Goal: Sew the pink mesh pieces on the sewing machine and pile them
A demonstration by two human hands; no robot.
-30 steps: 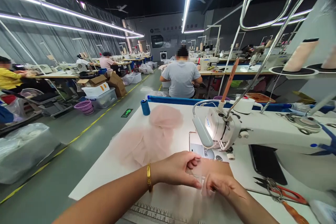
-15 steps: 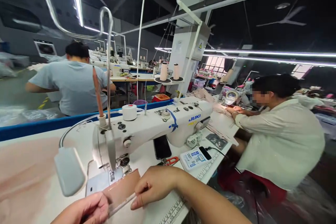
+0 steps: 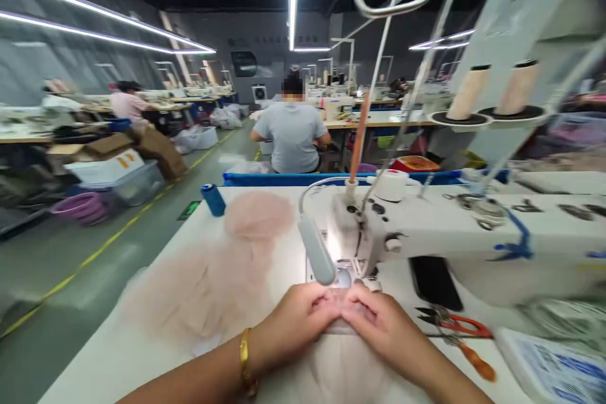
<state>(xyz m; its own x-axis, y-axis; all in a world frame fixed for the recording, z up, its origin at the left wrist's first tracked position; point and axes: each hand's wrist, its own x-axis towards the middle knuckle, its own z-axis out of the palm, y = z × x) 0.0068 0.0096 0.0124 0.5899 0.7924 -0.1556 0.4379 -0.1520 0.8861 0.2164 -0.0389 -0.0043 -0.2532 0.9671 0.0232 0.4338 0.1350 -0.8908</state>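
My left hand [image 3: 300,314], with a gold bracelet [image 3: 244,356] on its wrist, and my right hand [image 3: 379,322] meet just in front of the sewing machine [image 3: 348,227]. Both have thumb and fingers pinched on a sheer pale fabric [image 3: 338,356], which hangs down towards me. Motion blur softens its edges. Close beyond the fingertips is the machine's needle area, partly covered by a grey lamp head [image 3: 318,252]. To the left, more sheer pinkish fabric [image 3: 208,290] lies loosely spread on the white table [image 3: 108,344].
Right of my hands lie a black phone [image 3: 435,283], orange-handled snips [image 3: 466,325] and a white box [image 3: 553,360]. A blue thread spool [image 3: 213,200] stands at the table's far left corner. Two thread cones [image 3: 468,93] sit on a stand. A person [image 3: 291,132] sits ahead, facing away.
My view has swung left, so the person on the right is out of sight. My hands have come together near the needle; the brownish-pink strip between them no longer shows, and sheer fabric is there instead.
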